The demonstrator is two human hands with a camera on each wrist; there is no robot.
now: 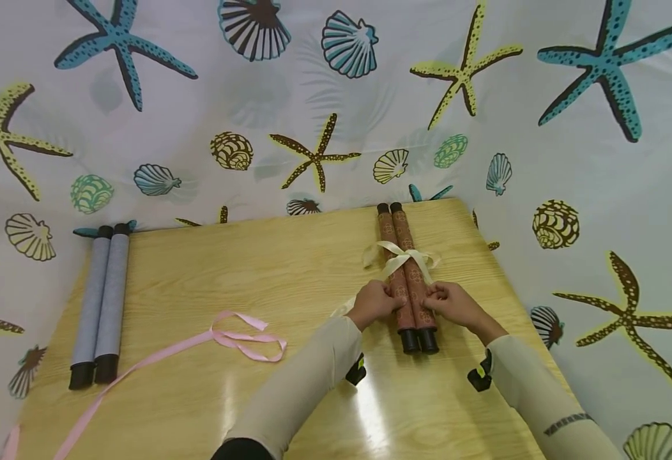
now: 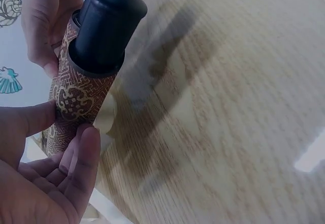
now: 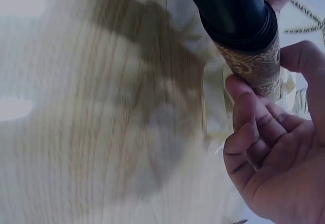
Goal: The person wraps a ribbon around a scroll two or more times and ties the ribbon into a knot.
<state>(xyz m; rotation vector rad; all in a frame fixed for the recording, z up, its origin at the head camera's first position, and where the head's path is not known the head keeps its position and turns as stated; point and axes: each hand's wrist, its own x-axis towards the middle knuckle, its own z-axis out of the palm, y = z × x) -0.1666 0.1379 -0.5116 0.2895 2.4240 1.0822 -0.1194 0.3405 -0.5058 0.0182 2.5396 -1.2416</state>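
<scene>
Two reddish-brown patterned scrolls [image 1: 418, 284] lie side by side at the right of the table, black knobs on both ends. A cream ribbon [image 1: 403, 257] is tied round them in a bow. My left hand [image 1: 373, 304] pinches the left side of the pair near the near end, thumb on top. Opposite it, my right hand [image 1: 457, 304] grips the right side between thumb and fingers. Both wrist views show the near end raised off the wood, with a black knob [image 2: 109, 26] and the patterned wrap [image 3: 254, 66] close up. The fingertips underneath are partly hidden.
Two grey scrolls [image 1: 112, 287] with black ends lie at the table's left. A loose pink ribbon [image 1: 169, 348] trails from the near left edge towards the middle of the wooden table [image 1: 198, 402]. A white cloth [image 1: 290, 96] printed with starfish and shells surrounds the table.
</scene>
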